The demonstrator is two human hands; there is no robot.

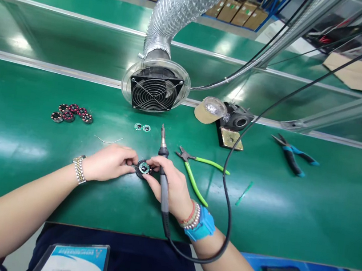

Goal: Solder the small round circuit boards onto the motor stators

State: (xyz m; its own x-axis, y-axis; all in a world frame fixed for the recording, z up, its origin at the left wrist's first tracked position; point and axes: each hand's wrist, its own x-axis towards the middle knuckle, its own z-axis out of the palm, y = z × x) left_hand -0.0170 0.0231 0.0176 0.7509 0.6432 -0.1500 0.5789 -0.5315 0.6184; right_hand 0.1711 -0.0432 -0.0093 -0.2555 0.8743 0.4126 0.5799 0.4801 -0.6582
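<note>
My left hand pinches a round black part with a small circuit board at its centre. My right hand grips a soldering iron with its metal tip pointing up and away from the part. The fingers of my right hand also rest on the part's edge. Several black-and-red rings lie on the green bench mat left of my hands. Two small round boards sit above my hands, with a thin bent wire nearby.
Green-handled cutters lie right of my hands, and blue-black pliers lie farther right. A fume extractor fan with a foil duct stands at the back, beside a foil-lined cup and an iron stand.
</note>
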